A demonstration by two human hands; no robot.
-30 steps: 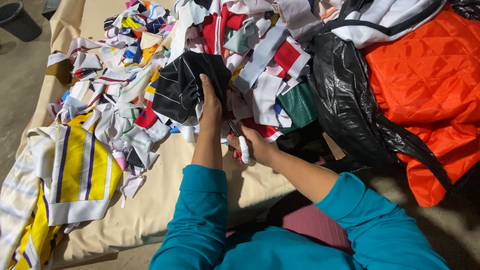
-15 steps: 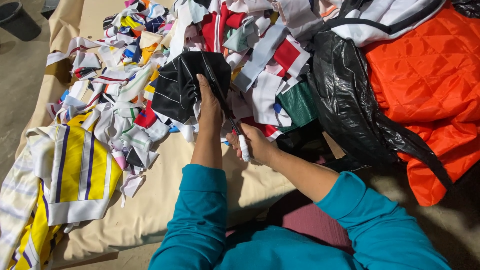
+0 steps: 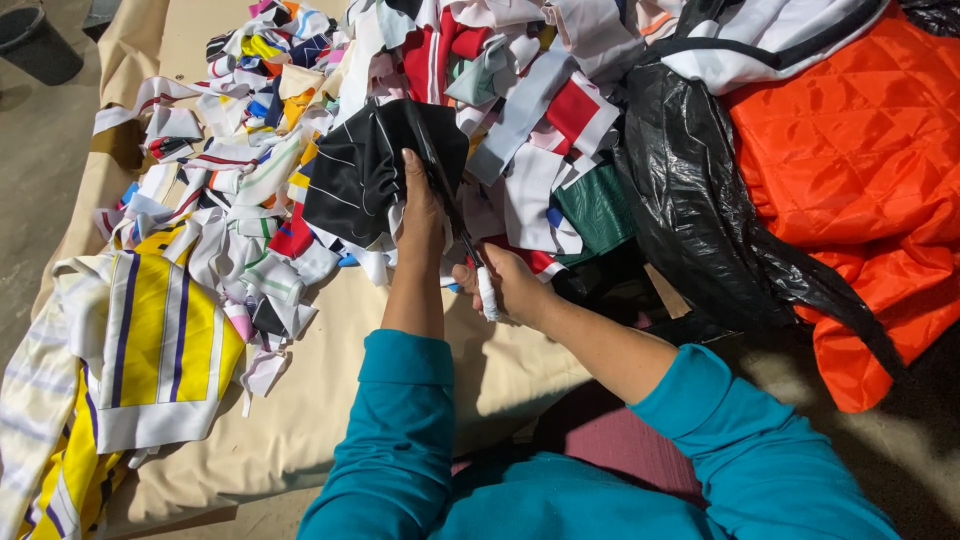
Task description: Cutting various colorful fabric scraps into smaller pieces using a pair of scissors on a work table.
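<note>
My left hand (image 3: 420, 212) grips a piece of black fabric (image 3: 360, 175) with thin white lines, holding it up over the pile of scraps. My right hand (image 3: 510, 285) is closed on a pair of scissors (image 3: 462, 235) with white-wrapped handles; the dark blades reach up into the black fabric's edge beside my left hand. Both arms wear teal sleeves (image 3: 405, 430). The blade tips are hard to make out against the dark cloth.
A heap of mixed coloured fabric strips (image 3: 300, 130) covers a beige cloth surface (image 3: 330, 400). A yellow, white and purple striped garment (image 3: 150, 350) lies at left. A black plastic bag (image 3: 700, 210) and an orange quilted cloth (image 3: 860, 170) lie at right. A dark bucket (image 3: 40, 45) stands far left.
The scissors have moved slightly further up along the black fabric. Both hands stay in nearly the same place.
</note>
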